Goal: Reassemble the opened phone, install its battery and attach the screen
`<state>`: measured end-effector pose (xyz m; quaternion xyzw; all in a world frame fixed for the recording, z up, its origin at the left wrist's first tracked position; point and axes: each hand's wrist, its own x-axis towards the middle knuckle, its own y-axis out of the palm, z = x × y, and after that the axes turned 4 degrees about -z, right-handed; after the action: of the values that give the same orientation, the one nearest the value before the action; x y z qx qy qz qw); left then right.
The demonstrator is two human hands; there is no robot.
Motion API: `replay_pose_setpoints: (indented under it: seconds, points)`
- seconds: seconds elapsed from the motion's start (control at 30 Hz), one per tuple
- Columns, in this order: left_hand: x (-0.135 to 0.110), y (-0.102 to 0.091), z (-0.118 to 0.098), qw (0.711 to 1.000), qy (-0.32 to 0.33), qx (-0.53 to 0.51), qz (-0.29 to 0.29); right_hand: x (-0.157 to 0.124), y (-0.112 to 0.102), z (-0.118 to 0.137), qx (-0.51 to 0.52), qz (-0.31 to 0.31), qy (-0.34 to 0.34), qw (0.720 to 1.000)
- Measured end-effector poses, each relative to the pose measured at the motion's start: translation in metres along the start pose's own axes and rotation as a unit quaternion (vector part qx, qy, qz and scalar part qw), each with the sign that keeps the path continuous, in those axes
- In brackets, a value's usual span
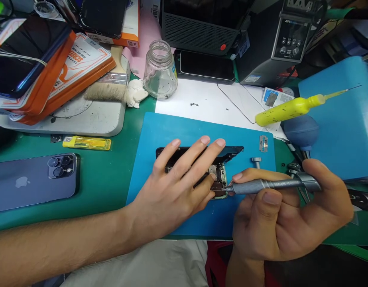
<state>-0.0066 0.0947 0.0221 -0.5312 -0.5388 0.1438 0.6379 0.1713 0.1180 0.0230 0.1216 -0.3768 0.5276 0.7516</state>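
Note:
An opened phone [231,151] with its insides bare lies on a blue mat [160,131]. My left hand [174,179] rests flat across it, fingers stretched out, thumb down by the exposed circuit board [220,175]. My right hand [288,211] is closed around a grey metal screwdriver [270,184] held almost level. Its tip touches the phone's lower edge next to my left thumb. A small grey bit [256,160] and a razor blade [263,143] lie on the mat just right of the phone.
A purple phone [31,181] lies face down at the left, near a yellow lighter [86,142]. Behind the mat are a glass jar [160,69], a brush [107,89], a yellow squeeze bottle [288,109], a blue blower bulb [302,131] and orange boxes [79,59].

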Motion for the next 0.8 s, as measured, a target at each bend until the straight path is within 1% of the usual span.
replay_pose_setpoints:
  seconds: [0.2,0.3,0.4,0.63,0.8]
  points:
    - [0.001,-0.001,0.0,1.0,-0.001,-0.001,-0.008,0.001,-0.002,-0.008,-0.002,0.01,-0.033,0.999]
    - [0.002,-0.001,-0.001,1.0,0.0,-0.002,-0.009,0.001,-0.001,-0.004,0.004,0.003,-0.008,1.0]
    - [0.003,-0.001,-0.001,1.0,0.0,-0.001,-0.008,0.001,-0.001,0.002,0.008,0.015,0.014,1.0]
    - [0.002,-0.001,0.0,1.0,0.002,0.004,-0.007,-0.001,-0.002,0.003,-0.006,0.002,0.027,1.0]
    - [0.001,-0.001,0.0,1.0,0.002,0.002,-0.007,0.0,-0.001,0.002,-0.012,0.01,0.012,1.0]
